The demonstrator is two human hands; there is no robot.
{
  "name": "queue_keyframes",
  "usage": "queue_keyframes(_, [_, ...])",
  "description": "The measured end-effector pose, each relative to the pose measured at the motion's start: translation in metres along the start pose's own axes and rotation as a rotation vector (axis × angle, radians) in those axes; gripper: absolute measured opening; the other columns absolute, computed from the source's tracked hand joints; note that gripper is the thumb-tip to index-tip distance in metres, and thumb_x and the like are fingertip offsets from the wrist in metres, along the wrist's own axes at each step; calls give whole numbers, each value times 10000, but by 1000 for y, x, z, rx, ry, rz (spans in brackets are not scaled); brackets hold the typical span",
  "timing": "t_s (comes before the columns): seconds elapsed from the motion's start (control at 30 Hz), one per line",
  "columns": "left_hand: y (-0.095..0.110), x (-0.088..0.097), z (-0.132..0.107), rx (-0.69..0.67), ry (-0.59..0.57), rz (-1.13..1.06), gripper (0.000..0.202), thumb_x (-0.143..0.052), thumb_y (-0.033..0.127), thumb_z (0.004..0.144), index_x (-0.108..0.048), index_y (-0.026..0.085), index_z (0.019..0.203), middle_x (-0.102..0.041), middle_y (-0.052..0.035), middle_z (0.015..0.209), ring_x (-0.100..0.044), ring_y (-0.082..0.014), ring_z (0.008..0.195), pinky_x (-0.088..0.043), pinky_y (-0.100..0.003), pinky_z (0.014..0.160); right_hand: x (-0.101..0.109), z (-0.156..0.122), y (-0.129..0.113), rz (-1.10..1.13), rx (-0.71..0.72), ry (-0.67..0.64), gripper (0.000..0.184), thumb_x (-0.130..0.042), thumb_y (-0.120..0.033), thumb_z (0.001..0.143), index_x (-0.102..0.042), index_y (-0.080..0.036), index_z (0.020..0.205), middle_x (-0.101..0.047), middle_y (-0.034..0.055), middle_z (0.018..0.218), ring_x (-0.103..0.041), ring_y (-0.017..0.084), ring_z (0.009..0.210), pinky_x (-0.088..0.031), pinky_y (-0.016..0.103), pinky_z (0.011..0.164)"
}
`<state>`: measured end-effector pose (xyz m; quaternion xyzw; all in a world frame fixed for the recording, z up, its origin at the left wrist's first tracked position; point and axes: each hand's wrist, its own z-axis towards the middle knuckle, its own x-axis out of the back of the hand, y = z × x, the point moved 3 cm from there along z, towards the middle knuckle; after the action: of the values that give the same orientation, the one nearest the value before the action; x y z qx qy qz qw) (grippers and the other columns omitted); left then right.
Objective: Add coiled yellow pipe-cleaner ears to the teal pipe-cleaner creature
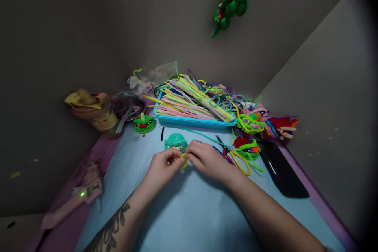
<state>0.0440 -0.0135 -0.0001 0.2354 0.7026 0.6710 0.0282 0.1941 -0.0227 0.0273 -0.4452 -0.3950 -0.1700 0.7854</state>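
Closest in: left forearm, inked with leaves, and right forearm, both stretched over a pale blue sheet toward the blue tray. Left hand and right hand met on the near side of the tray, each pinching a small yellow piece between fingertips. Teal figure lay between hands and tray; contact with the fingers, could not tell. Pastel fuzzy sticks heaped in the tray; green face just left of it. Step in hand, by my reading: shaping the yellow piece. Next move seemed to call for one hand steadying it while the other bent or pressed. Its exact form: too small to tell.
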Motion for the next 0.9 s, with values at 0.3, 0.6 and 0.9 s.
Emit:
queue_keyframes(0.3, [-6, 59, 12, -33, 434, 117, 288, -579, 364, 734, -672, 138, 887, -696, -63, 842, -583, -161, 689, -441, -259, 649, 22, 9, 11, -8, -120, 263, 137, -505, -133, 825, -553, -184, 707, -560, 7, 679, -519, 138, 644, -380, 244, 599])
queue_keyframes(0.6, [-18, 44, 17, -60, 219, 141, 271, -529, 356, 752, -679, 141, 820, -687, -45, 767, -584, -165, 679, -420, -252, 628, -3, 63, 4, -122, -73, 69, 124, -524, -142, 816, -589, -172, 713, -603, 22, 706, -537, 147, 686, -374, 249, 626])
queue_keyframes(0.9, [-15, 43, 14, 82, 115, -151, 318, -576, 416, 683, -581, 127, 549, -499, 14, 498, -420, -97, 476, -306, -215, 475, -17, 58, 8, 263, -188, 157, 167, -512, -250, 848, -641, -169, 780, -671, 39, 789, -601, 156, 751, -441, 258, 667])
